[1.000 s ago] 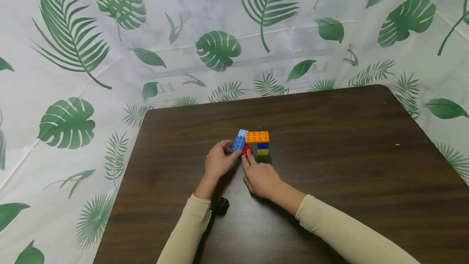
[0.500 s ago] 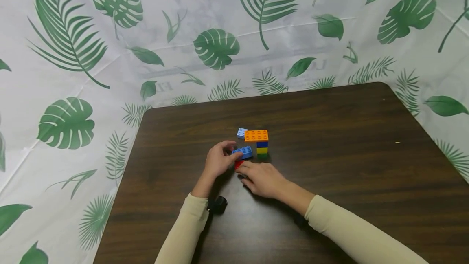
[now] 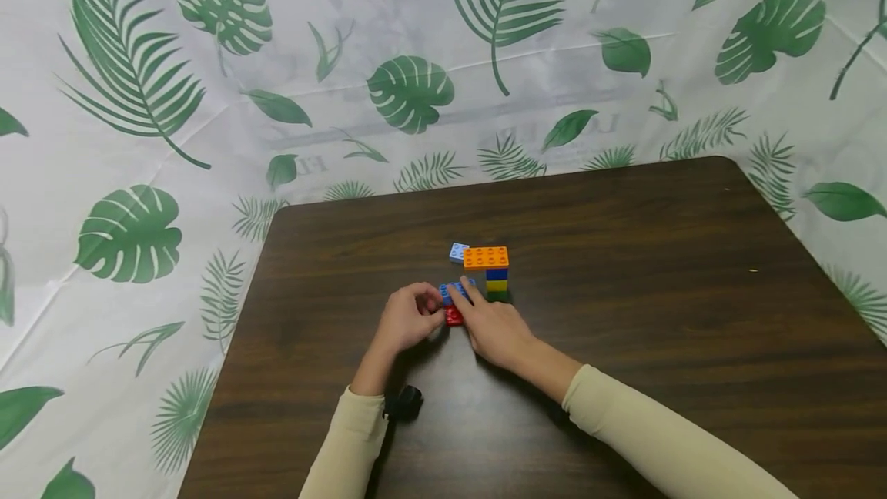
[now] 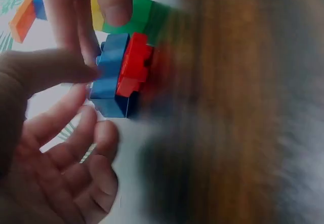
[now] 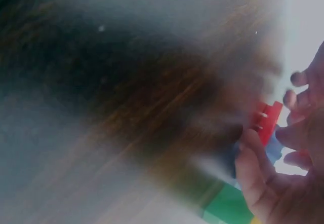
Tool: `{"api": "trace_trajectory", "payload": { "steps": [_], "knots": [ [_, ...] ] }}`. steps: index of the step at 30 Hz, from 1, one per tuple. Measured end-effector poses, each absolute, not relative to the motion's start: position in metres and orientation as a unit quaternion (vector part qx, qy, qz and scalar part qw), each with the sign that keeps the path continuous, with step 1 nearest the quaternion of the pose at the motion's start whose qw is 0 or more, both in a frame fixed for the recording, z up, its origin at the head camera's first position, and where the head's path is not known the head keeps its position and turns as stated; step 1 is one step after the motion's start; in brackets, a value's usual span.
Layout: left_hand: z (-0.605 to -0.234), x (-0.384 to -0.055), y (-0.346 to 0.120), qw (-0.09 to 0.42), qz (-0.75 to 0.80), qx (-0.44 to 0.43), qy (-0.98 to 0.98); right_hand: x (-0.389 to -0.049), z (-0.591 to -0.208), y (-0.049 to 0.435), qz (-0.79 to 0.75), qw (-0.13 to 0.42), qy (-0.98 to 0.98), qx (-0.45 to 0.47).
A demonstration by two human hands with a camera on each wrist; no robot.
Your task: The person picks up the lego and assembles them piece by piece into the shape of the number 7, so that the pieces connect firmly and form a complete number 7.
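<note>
A blue toy building brick [image 3: 446,295] lies near the table's middle, a red brick [image 3: 453,316] close against its near side. In the left wrist view the blue brick [image 4: 110,72] and the red brick [image 4: 135,66] overlap. My left hand [image 3: 405,319] pinches the left end of the blue brick, its thumb [image 4: 76,72] on the brick's side, the other fingers loosely bent. My right hand [image 3: 495,329] comes from the right, its straight index and middle fingers pressing on top of the blue brick. The right thumb is hidden in the head view.
Behind the hands stands a stack of green, yellow and dark blue bricks [image 3: 497,283], topped by an overhanging orange brick [image 3: 487,257]. A light blue brick [image 3: 458,252] lies just left of the orange one. A leaf-patterned sheet [image 3: 416,137] hangs behind the dark wooden table [image 3: 624,252].
The blue brick has turned crosswise and come nearer, away from the light blue brick. The right hand has let go of the red brick and moved its fingers onto the blue one.
</note>
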State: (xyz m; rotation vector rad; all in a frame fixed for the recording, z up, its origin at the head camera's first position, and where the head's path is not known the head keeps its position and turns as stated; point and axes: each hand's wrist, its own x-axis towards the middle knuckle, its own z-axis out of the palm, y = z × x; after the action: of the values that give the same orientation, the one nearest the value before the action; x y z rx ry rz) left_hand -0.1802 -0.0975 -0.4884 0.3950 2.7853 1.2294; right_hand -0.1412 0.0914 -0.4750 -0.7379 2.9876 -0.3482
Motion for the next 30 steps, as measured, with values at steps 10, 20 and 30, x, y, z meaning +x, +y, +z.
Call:
{"api": "trace_trajectory", "payload": {
  "steps": [10, 20, 30],
  "knots": [
    [-0.487, -0.169, -0.094, 0.057, 0.286, 0.167, 0.942, -0.143, -0.478, 0.095, -0.126, -0.032, 0.960, -0.248],
    [-0.493, -0.161, -0.089, 0.032, 0.275, 0.228, 0.933, -0.141, -0.480, 0.099, -0.139, -0.055, 0.957, -0.249],
    [-0.493, -0.157, -0.085, 0.001, 0.216, 0.261, 0.941, -0.142, -0.478, 0.100, -0.121, -0.027, 0.963, -0.238]
  ]
}}
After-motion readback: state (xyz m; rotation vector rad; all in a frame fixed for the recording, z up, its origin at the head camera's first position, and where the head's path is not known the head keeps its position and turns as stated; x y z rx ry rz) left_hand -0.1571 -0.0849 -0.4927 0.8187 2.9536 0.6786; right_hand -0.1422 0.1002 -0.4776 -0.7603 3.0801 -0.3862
